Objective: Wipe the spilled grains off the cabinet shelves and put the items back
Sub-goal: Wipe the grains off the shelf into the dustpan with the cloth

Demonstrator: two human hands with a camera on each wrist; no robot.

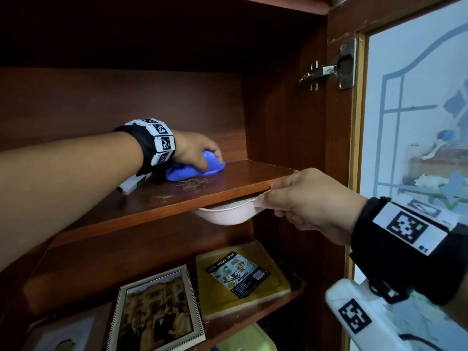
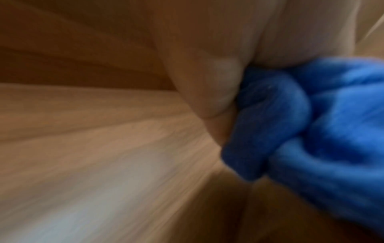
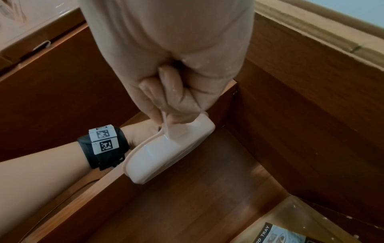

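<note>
At the centre of the head view the left hand (image 1: 195,148) grips a bunched blue cloth (image 1: 192,171) on the upper shelf (image 1: 240,178), beside scattered grains (image 1: 192,184). The left wrist view is heavily blurred. The right hand (image 1: 309,201) pinches the rim of a pale pink bowl (image 1: 228,216) under the shelf edge, which hides most of the bowl.

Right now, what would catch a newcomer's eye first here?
A bright blue cloth under the left hand, pressed on the upper shelf beside scattered grains. Just under that shelf's front edge, the right hand holds a pale pink bowl, seemingly to catch them.
</note>
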